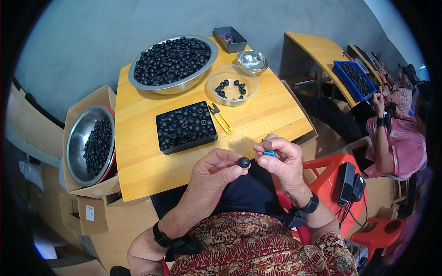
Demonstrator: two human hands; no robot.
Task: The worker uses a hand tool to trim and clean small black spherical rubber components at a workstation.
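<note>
Between the thumb and fingers of my left hand (pixel 212 172) is a small round black rubber part (pixel 244 162). My right hand (pixel 284 164) pinches a small flat blade (pixel 267 145) with a blue grip (pixel 269 153), its metal end pointing up. Both hands are held over my lap at the table's near edge, close together but apart. In front of them a black rectangular tray (pixel 171 149) is filled with similar black parts. Yellow-handled thread snips (pixel 224 123) lie beside the tray's right side.
On the wooden table (pixel 134 133) stand a large heaped metal bowl (pixel 172 87), a clear plastic bowl (pixel 252 94) with several parts, small metal bowls (pixel 253 60) and a grey bin (pixel 235 46). Another metal bowl (pixel 76 149) sits left in a carton. People work at the right; a red stool (pixel 322 184) is nearby.
</note>
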